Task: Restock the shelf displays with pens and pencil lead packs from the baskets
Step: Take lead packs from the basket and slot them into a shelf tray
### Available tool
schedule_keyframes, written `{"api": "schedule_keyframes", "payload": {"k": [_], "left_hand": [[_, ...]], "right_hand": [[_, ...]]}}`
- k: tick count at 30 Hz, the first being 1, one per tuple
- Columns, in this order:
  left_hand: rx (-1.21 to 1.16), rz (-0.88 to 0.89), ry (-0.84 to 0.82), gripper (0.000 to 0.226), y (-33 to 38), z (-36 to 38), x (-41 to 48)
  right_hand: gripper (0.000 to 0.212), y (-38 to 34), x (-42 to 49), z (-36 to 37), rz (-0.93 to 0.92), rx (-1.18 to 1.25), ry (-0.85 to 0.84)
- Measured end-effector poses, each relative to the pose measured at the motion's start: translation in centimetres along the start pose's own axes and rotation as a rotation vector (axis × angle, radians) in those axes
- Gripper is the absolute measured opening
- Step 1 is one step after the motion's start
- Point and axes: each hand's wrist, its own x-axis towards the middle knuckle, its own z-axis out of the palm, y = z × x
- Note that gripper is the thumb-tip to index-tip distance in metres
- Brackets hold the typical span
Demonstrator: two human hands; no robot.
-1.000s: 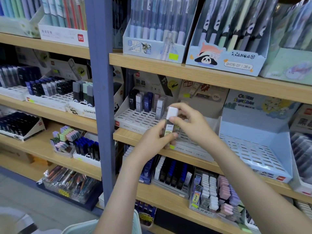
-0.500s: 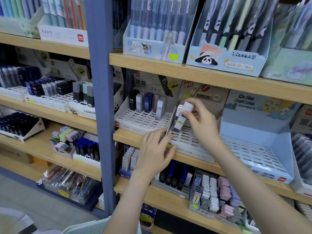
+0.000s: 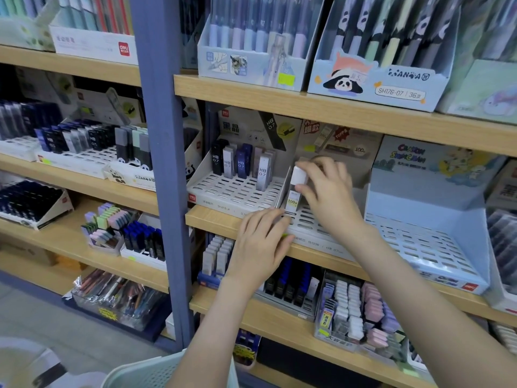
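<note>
Pencil lead pack, likely light, stiff and slick, stands upright at the left wall of the slotted tray, its white cap pinched by the right hand. The left hand lies flat and relaxed against the tray front.

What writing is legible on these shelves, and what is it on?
"SH176-07 | 36": panda pen box
"HB 07": lead packs
"100": pack in the right hand
"SH213-A": front of the white tray
"deli": white box, top left
Chinese characters and other small labels are too blurred to read.
</note>
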Motion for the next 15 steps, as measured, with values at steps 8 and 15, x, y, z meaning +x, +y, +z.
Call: {"api": "schedule_keyframes", "payload": {"k": [8, 15], "left_hand": [[0.042, -0.004, -0.013, 0.026, 0.4, -0.1, -0.2], [0.13, -0.065, -0.027, 0.031, 2.1, -0.4, -0.3]], "right_hand": [[0.05, 0.1, -0.5, -0.7, -0.002, -0.041, -0.159], [0.064, 0.2, -2.7, -2.3, -0.016, 0.031, -0.145]]}}
